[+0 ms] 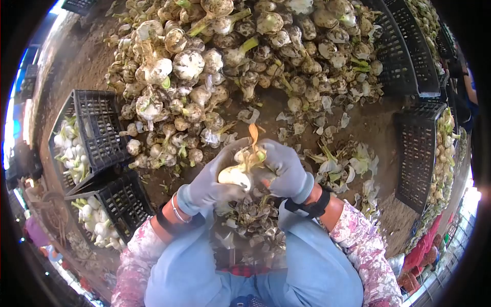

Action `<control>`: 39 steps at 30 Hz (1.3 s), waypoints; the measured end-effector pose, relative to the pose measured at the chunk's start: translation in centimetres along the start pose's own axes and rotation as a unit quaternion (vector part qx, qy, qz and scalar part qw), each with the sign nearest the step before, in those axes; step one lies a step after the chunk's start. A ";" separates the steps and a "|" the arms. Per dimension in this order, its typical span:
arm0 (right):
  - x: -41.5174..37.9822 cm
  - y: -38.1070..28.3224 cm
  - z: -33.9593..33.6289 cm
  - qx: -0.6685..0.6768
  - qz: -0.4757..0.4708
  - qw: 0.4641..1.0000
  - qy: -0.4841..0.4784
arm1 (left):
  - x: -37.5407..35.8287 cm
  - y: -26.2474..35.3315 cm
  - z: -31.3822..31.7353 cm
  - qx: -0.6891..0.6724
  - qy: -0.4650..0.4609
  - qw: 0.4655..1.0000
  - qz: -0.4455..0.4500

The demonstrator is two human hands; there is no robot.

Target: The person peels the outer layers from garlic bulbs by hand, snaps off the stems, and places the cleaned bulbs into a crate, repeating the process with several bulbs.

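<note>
My gloved left hand (217, 179) is wrapped round a garlic bulb (234, 177), whose pale cleaned side faces up toward me. Loose outer skin (249, 156) and a dry brown leaf rise from the bulb between my hands. My gloved right hand (284, 166) has its fingers closed at that skin, with a small orange spot (266, 182) showing beside its thumb. Below both hands, between my knees, lies a heap of peeled-off husks (255, 217).
A large pile of soil-stained garlic (204, 66) spreads ahead. Black crates with white bulbs stand at left, one upper (102, 128) and one lower (125, 199). More black crates (417, 158) line the right side. Leafy scraps (353, 163) lie on the ground at right.
</note>
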State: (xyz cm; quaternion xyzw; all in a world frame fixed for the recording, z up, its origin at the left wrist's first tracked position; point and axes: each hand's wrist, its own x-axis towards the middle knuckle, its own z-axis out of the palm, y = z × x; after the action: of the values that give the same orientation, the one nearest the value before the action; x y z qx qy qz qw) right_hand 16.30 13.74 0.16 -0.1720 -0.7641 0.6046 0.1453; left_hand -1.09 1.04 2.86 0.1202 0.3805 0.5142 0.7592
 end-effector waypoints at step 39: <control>-1.6 -7.3 0.7 0.721 0.227 0.640 0.139 | -0.8 1.7 0.4 0.181 0.015 0.980 0.076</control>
State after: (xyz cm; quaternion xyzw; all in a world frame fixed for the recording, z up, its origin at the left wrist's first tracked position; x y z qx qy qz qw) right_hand 16.79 10.89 7.06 -0.2630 0.0059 0.9468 0.1855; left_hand -2.14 1.17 4.52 0.2769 0.4683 0.4944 0.6779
